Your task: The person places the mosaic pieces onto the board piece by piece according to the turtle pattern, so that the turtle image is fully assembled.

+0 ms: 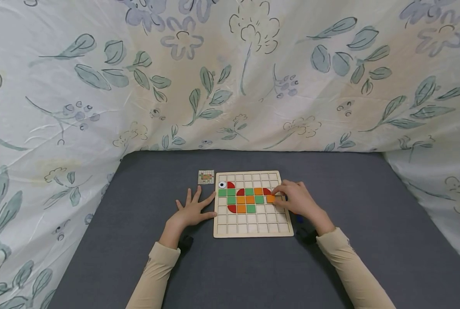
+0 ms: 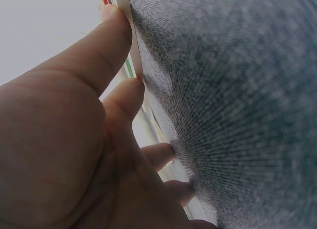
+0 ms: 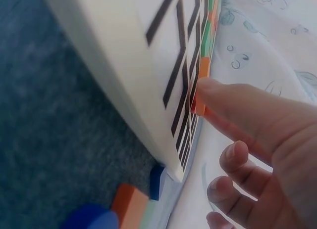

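Observation:
A pale wooden grid board [image 1: 266, 229] lies on the dark table, its upper rows partly filled with red, green and orange tiles. A round eye tile [image 1: 222, 185] sits near its upper left corner. My left hand [image 1: 191, 213] is spread on the cloth, thumb and index fingertips touching the board's left edge. Over the right side of the board, my right hand [image 1: 297, 198] pinches an orange square tile [image 1: 270, 199] between thumb and index finger. In the right wrist view, that orange tile [image 3: 202, 70] stands at the grid surface; its exact seating cannot be told.
A small patterned card [image 1: 206, 177] lies beyond the left hand, by the board's upper left corner. Beside the board's right edge are loose blocks, including a blue one [image 3: 157, 182] and an orange one [image 3: 130, 204]. A floral curtain [image 1: 230, 86] hangs behind the table.

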Motion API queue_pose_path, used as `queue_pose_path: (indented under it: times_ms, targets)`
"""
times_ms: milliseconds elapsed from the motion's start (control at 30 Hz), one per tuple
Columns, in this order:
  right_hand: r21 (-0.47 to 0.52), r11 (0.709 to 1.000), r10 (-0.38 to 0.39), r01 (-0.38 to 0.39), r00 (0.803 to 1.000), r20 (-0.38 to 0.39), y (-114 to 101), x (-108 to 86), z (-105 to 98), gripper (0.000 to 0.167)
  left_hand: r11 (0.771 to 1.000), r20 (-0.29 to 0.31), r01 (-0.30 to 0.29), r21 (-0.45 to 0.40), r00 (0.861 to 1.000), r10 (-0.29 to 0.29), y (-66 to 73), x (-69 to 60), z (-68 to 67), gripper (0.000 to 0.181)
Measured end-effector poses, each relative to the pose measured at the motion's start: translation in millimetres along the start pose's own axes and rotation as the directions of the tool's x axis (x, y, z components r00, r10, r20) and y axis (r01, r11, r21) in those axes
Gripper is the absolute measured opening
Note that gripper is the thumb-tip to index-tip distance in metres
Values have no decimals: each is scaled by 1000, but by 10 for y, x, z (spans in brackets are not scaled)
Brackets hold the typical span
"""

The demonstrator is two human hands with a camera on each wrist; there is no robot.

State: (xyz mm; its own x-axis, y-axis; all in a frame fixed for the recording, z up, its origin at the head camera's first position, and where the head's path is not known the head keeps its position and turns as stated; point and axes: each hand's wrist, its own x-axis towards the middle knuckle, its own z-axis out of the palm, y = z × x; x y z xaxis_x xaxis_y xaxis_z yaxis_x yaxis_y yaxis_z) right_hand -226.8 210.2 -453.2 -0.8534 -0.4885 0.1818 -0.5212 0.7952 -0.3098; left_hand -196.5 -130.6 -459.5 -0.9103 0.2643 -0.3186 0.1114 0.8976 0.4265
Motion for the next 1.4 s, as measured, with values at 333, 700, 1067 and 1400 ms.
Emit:
queue_pose_path:
  times_ms: [333, 700, 1067, 1400]
  targets:
    - [-60, 998, -6, 6, 1000, 10, -34, 51, 53, 25, 1000, 0, -4, 1, 1000, 4, -4, 9, 0, 71]
    - [-69, 998, 6, -5, 1000, 11, -48, 52, 59, 27, 1000, 0, 5, 3, 1000, -5, 4, 3, -12, 72]
    - [-35, 999, 27, -27, 1000, 12, 35, -1, 15, 24, 1000, -10, 4, 15, 1000, -4, 7, 25, 4, 72]
    - [36, 999, -6, 5, 1000, 20, 45, -4, 24, 20, 1000, -12, 2, 14, 1000, -2, 9, 19, 1, 71]
